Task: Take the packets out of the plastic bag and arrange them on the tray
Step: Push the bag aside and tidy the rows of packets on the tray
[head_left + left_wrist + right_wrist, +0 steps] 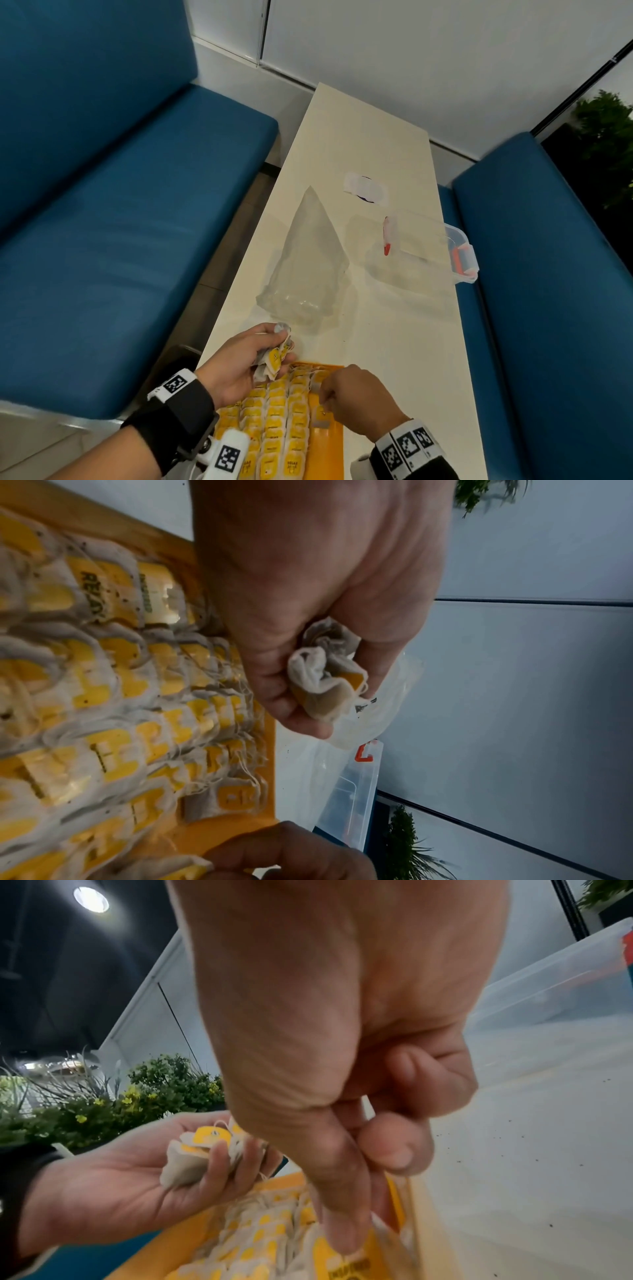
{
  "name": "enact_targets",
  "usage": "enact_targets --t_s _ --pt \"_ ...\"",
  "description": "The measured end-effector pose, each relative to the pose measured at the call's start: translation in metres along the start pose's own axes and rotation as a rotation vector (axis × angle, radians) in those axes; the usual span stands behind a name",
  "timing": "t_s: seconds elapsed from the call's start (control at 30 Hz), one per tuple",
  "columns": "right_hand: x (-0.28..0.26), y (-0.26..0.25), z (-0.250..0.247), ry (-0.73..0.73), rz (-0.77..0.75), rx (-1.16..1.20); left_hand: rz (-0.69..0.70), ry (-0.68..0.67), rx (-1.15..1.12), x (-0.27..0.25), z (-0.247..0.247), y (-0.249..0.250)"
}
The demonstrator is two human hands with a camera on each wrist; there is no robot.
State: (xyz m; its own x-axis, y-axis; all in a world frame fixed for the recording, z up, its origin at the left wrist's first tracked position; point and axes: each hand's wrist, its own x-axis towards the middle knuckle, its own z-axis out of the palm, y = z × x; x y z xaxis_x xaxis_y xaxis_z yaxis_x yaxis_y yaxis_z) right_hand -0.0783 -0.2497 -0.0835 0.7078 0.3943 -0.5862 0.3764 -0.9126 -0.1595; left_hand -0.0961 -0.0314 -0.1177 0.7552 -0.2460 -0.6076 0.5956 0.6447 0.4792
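An orange tray (331,448) at the table's near edge holds rows of tea-bag packets (274,421) with yellow tags. My left hand (239,363) hovers over the tray's far left corner, palm up, gripping a crumpled bunch of packets (274,359); the bunch of packets (325,674) fills my curled fingers. My right hand (342,394) is low over the tray's right column, thumb and index finger pinching a single packet (329,1259) that touches the tray (287,1180). The clear plastic bag (308,260) lies flat beyond the tray, apparently empty.
A clear lidded box (421,250) with orange clips stands at the table's right edge, past the bag. A small white wrapper (366,188) lies farther back. Blue padded benches flank the narrow white table (411,359). Dark crumbs dot the tabletop.
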Motion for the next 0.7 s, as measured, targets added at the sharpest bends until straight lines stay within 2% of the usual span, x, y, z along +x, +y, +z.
enact_targets --t_s 0.27,0.5,0.7 --pt "0.016 0.002 0.019 0.198 0.080 -0.086 0.002 -0.030 0.005 -0.002 0.000 0.002" --pt "0.015 0.005 0.030 0.349 0.156 0.027 0.006 -0.030 0.012 -0.003 -0.001 0.001" --pt "0.010 0.005 0.026 0.361 0.177 0.031 -0.002 -0.033 0.008 -0.002 -0.002 0.002"
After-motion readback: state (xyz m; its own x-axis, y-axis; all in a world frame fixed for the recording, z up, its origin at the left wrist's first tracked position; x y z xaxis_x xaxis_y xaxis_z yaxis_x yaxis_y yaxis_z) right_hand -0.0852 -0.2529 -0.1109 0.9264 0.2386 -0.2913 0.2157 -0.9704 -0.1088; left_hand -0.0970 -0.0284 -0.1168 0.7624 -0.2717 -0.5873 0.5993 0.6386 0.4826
